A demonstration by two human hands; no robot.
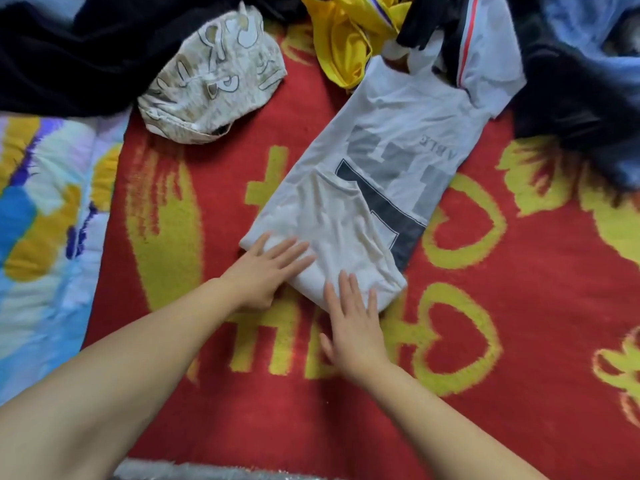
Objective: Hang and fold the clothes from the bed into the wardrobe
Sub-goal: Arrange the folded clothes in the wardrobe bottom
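A white T-shirt (381,174) with a dark grey print lies in a long narrow fold on the red and yellow blanket (519,341), running from the bed's middle toward the upper right. My left hand (266,271) lies flat on the shirt's near left corner, fingers straight. My right hand (353,323) rests flat on the near end of the shirt, fingers spread and pointing away from me. Neither hand grips the cloth.
A crumpled cream patterned garment (214,84) lies at the upper left of the blanket. Black clothing (69,57), a yellow garment (346,39) and dark and blue clothes (581,98) are piled along the far edge. A colourful quilt (45,220) covers the left side.
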